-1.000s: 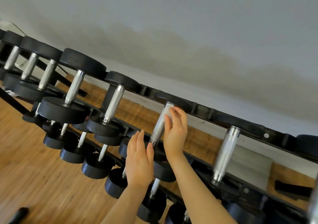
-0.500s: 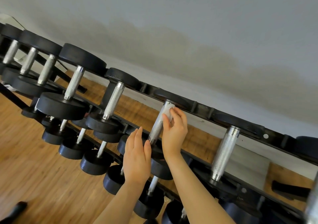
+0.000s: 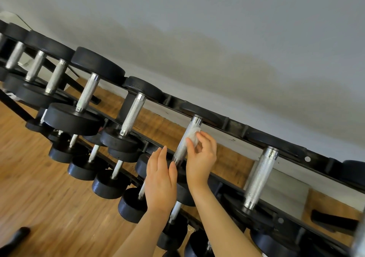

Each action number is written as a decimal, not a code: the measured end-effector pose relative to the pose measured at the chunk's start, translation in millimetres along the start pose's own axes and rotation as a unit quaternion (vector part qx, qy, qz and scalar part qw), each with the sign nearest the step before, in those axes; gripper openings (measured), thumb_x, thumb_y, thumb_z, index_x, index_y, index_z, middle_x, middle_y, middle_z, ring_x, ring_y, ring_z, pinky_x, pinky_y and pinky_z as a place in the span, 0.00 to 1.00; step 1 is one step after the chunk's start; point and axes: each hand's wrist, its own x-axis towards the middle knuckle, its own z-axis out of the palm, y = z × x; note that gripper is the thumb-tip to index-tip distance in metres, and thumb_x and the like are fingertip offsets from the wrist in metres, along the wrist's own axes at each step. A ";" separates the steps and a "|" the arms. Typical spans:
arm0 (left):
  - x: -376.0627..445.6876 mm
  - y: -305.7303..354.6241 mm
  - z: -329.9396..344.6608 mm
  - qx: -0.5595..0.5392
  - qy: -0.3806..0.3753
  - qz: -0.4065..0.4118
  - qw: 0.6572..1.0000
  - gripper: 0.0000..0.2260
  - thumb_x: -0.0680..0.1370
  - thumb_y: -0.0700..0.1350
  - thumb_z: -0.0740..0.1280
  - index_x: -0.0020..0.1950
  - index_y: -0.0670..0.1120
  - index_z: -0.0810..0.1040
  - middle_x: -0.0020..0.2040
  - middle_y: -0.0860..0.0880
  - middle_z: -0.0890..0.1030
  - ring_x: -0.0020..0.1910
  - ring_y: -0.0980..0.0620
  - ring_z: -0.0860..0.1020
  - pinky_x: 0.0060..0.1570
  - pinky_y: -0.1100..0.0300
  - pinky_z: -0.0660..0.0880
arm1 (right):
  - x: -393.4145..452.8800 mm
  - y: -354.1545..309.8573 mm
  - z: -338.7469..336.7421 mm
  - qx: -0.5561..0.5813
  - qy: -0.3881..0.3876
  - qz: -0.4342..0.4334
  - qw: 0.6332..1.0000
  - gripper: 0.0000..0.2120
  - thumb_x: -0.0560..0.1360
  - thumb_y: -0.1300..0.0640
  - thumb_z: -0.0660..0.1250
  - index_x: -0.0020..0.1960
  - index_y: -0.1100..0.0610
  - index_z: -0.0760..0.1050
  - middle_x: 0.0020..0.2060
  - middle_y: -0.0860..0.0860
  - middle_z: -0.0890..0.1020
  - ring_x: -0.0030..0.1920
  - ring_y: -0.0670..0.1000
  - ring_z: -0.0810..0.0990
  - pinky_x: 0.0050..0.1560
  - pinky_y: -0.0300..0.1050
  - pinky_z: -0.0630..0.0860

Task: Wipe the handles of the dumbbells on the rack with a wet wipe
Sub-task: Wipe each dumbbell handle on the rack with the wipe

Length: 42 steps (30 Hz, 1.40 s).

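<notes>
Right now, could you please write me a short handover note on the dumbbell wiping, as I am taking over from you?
Right hand: holds the wet wipe against the upper part of a top-row dumbbell handle.
Left hand: open, fingers straight, holding nothing, just left of that handle's lower end.
Rack: more top-row handles on both sides, one to the right, and a lower row of smaller dumbbells.
Done: cannot tell which handles are already wiped.
Left: finish this handle down to its lower end, then probably the others.
</notes>
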 end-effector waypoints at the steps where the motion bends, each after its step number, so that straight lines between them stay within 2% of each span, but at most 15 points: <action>1: 0.1 -0.7 0.4 0.003 0.001 0.000 1.000 0.27 0.81 0.56 0.49 0.78 0.47 0.62 0.75 0.47 0.66 0.75 0.50 0.61 0.70 0.58 0.59 | -4.5 0.8 -0.3 0.000 -0.002 0.002 1.000 0.14 0.74 0.61 0.71 0.59 0.62 0.78 0.58 0.51 0.76 0.55 0.44 0.78 0.51 0.28 0.75; 5: 0.7 0.6 0.2 -0.010 -0.001 -0.004 1.000 0.26 0.81 0.56 0.50 0.78 0.47 0.62 0.76 0.47 0.66 0.76 0.50 0.61 0.73 0.53 0.61 | -2.1 -0.6 -2.6 0.008 -0.009 0.001 1.000 0.15 0.74 0.60 0.72 0.59 0.62 0.78 0.58 0.52 0.76 0.54 0.43 0.78 0.50 0.28 0.75; 10: -1.3 0.5 0.6 0.002 0.000 -0.004 1.000 0.30 0.80 0.60 0.46 0.78 0.48 0.62 0.76 0.47 0.65 0.76 0.50 0.59 0.71 0.58 0.56 | 15.9 -3.2 -2.5 0.009 0.007 0.013 1.000 0.15 0.74 0.59 0.72 0.59 0.62 0.79 0.57 0.54 0.79 0.53 0.44 0.80 0.49 0.34 0.79; 15: -1.2 0.5 0.7 0.000 -0.004 -0.011 1.000 0.30 0.80 0.60 0.46 0.78 0.48 0.61 0.77 0.48 0.64 0.77 0.51 0.58 0.72 0.58 0.55 | -7.9 0.5 -5.1 0.017 -0.007 0.030 0.999 0.14 0.74 0.61 0.72 0.58 0.62 0.79 0.57 0.53 0.78 0.54 0.36 0.78 0.49 0.30 0.76; 19: -1.1 1.6 -1.3 0.002 -0.012 -0.008 1.000 0.31 0.79 0.61 0.45 0.78 0.48 0.61 0.77 0.48 0.63 0.77 0.51 0.58 0.73 0.54 0.58 | -9.4 -0.4 -7.4 0.011 -0.017 0.019 1.000 0.15 0.74 0.61 0.71 0.60 0.62 0.79 0.60 0.52 0.77 0.55 0.44 0.79 0.51 0.31 0.77; 21: -1.2 2.3 -2.2 0.003 -0.009 -0.005 1.000 0.31 0.79 0.61 0.45 0.78 0.48 0.62 0.77 0.48 0.64 0.77 0.51 0.58 0.72 0.56 0.58 | 2.6 -3.1 -5.2 0.003 -0.011 0.010 1.000 0.15 0.74 0.62 0.71 0.60 0.61 0.79 0.60 0.51 0.77 0.56 0.46 0.79 0.52 0.34 0.78; 23: -1.7 2.6 -2.5 0.008 -0.009 -0.003 1.000 0.31 0.79 0.61 0.44 0.78 0.48 0.62 0.77 0.48 0.64 0.77 0.50 0.58 0.72 0.56 0.58 | 12.6 -4.4 -4.5 0.001 -0.007 0.006 1.000 0.15 0.73 0.61 0.72 0.59 0.61 0.79 0.58 0.51 0.77 0.55 0.46 0.79 0.51 0.36 0.78; 27: -2.1 2.9 -2.1 0.004 -0.020 -0.019 1.000 0.31 0.79 0.62 0.44 0.79 0.50 0.59 0.78 0.50 0.61 0.78 0.51 0.56 0.74 0.52 0.58 | 8.6 -1.6 -5.8 0.005 -0.012 0.007 1.000 0.14 0.73 0.60 0.73 0.58 0.61 0.79 0.57 0.53 0.78 0.53 0.46 0.80 0.49 0.32 0.77; 31: -1.9 3.0 -1.3 0.000 -0.020 -0.022 1.000 0.28 0.80 0.59 0.47 0.79 0.50 0.59 0.79 0.50 0.61 0.78 0.51 0.55 0.74 0.55 0.57 | -5.3 -2.5 -5.2 0.024 -0.014 0.035 0.999 0.14 0.72 0.62 0.73 0.57 0.61 0.79 0.57 0.52 0.77 0.52 0.43 0.79 0.48 0.31 0.77; 37: -2.8 3.9 -2.8 0.009 -0.022 -0.019 1.000 0.31 0.79 0.62 0.43 0.79 0.50 0.59 0.79 0.50 0.60 0.78 0.52 0.54 0.74 0.55 0.57 | 14.2 -2.6 -4.7 0.001 -0.011 0.011 1.000 0.15 0.72 0.60 0.74 0.58 0.59 0.79 0.56 0.53 0.79 0.53 0.48 0.80 0.48 0.40 0.81; 42: -5.1 3.8 1.0 0.015 -0.011 -0.027 0.999 0.31 0.79 0.61 0.43 0.79 0.50 0.59 0.79 0.50 0.59 0.79 0.52 0.53 0.73 0.56 0.54 | 7.8 -1.8 -9.8 -0.032 -0.037 -0.013 0.999 0.15 0.73 0.60 0.73 0.59 0.60 0.79 0.57 0.53 0.78 0.53 0.47 0.79 0.48 0.34 0.78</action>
